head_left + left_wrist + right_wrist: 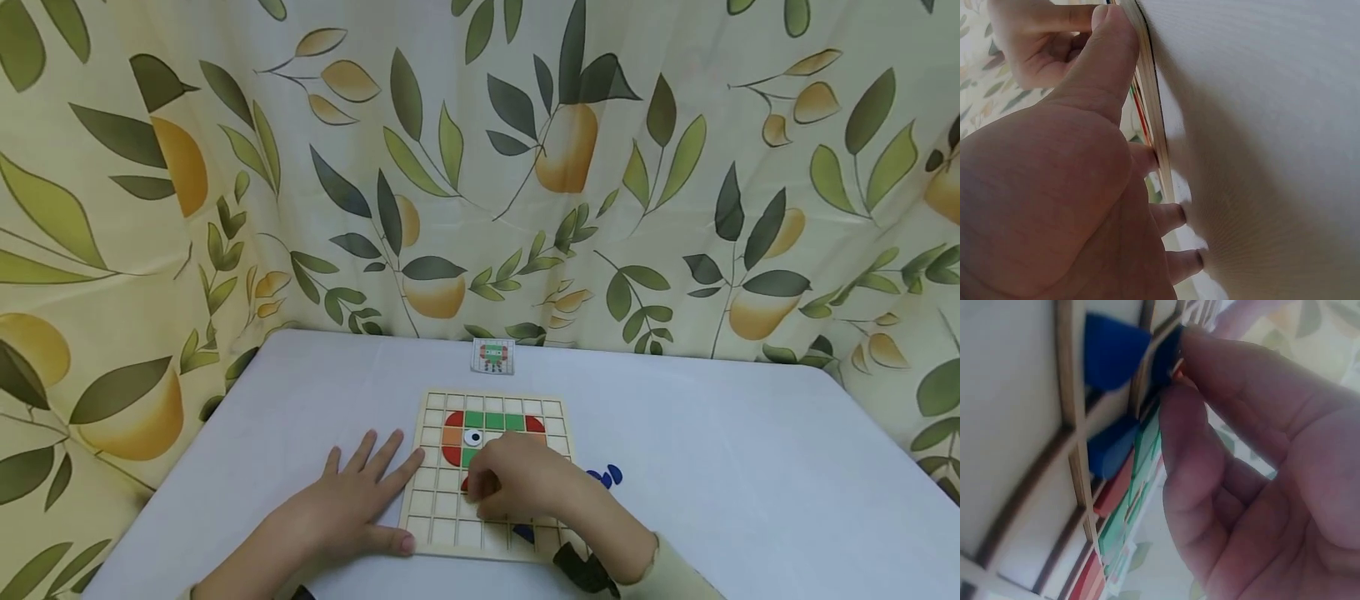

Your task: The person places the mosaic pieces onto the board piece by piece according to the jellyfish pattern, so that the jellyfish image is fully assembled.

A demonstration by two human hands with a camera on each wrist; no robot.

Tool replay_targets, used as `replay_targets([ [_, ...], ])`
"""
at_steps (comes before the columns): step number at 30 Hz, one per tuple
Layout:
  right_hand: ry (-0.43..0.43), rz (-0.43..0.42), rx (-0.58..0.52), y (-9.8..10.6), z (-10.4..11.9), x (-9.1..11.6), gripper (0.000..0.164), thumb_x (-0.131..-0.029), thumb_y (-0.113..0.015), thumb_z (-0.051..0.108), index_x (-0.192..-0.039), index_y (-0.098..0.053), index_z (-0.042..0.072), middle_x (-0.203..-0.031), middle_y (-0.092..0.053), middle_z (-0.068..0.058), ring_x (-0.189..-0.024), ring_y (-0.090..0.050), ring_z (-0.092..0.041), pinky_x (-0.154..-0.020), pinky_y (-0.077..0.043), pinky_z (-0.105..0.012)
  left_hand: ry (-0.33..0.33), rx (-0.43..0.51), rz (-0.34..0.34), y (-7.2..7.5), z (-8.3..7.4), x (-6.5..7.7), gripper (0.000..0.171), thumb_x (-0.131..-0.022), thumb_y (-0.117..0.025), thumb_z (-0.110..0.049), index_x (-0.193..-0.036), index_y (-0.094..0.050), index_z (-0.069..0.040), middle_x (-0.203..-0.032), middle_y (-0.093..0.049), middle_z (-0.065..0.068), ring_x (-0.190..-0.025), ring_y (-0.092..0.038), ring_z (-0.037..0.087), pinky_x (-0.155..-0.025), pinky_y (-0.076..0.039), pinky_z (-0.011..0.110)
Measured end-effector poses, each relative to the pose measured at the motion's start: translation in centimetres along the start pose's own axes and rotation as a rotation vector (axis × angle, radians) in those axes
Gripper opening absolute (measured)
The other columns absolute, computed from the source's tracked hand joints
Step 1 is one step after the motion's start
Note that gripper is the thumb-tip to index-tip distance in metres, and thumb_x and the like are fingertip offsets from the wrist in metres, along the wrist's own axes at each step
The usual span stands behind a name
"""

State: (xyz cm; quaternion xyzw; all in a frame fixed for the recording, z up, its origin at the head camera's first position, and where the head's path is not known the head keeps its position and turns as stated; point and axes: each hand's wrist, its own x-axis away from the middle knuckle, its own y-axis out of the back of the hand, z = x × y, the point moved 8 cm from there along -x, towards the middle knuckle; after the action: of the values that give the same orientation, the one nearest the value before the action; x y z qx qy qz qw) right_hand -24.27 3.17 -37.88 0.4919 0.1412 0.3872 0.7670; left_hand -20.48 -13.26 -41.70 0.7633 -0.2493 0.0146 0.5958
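A wooden grid board lies on the table, with red, orange and green pieces and a round eye piece set in its cells. My left hand is spread flat beside it, thumb and forefinger touching its left edge. Over the lower middle of the board, my right hand pinches a small blue piece between thumb and forefinger, down at a cell. Other blue pieces sit in nearby cells. The right hand hides part of the pattern in the head view.
Several loose blue pieces lie on the white table right of the board. A small picture card with a coloured grid figure is at the table's far edge. Behind hangs a leaf-and-fruit curtain.
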Motion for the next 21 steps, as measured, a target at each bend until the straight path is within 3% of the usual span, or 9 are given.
replay_targets([
  [6, -0.001, -0.003, -0.058, 0.3, -0.4, 0.0, 0.011, -0.086, -0.076, 0.011, -0.086, -0.076, 0.021, -0.076, -0.064, 0.017, -0.071, -0.057, -0.003, -0.067, -0.05, -0.022, 0.001, -0.02, 0.006, -0.1, 0.1, 0.0, 0.103, -0.075, -0.06, -0.079, -0.16, -0.021, -0.034, -0.169, -0.008, 0.005, -0.154, 0.0, 0.039, -0.114, -0.007, 0.072],
  [14, -0.016, 0.002, -0.146, 3.2, -2.5, 0.8, 0.012, -0.094, -0.066, 0.009, -0.095, -0.074, 0.018, -0.091, -0.07, 0.005, -0.079, -0.061, -0.012, -0.072, -0.053, -0.029, -0.018, -0.034, -0.003, 0.8, -0.2, -0.3, 0.103, -0.077, -0.064, -0.074, -0.16, -0.021, -0.03, -0.169, -0.008, 0.009, -0.153, -0.001, 0.041, -0.112, -0.006, 0.074],
  [18, -0.092, -0.044, -0.092, 5.4, -5.2, 1.6, 0.012, -0.092, -0.068, 0.008, -0.098, -0.074, 0.017, -0.091, -0.069, 0.003, -0.083, -0.058, -0.016, -0.072, -0.052, -0.03, -0.01, -0.042, 0.0, 0.6, 0.0, -0.4, 0.104, -0.077, -0.065, -0.074, -0.16, -0.02, -0.03, -0.169, -0.006, 0.008, -0.153, 0.001, 0.041, -0.112, -0.005, 0.074],
  [21, -0.204, -0.056, -0.044, 6.6, -7.9, 2.7, 0.013, -0.09, -0.07, 0.008, -0.1, -0.073, 0.016, -0.088, -0.067, 0.002, -0.082, -0.058, -0.018, -0.07, -0.051, -0.03, -0.01, -0.038, -0.002, 0.5, 0.1, -0.4, 0.104, -0.077, -0.065, -0.074, -0.16, -0.02, -0.03, -0.169, -0.007, 0.009, -0.153, 0.0, 0.042, -0.112, -0.005, 0.075],
])
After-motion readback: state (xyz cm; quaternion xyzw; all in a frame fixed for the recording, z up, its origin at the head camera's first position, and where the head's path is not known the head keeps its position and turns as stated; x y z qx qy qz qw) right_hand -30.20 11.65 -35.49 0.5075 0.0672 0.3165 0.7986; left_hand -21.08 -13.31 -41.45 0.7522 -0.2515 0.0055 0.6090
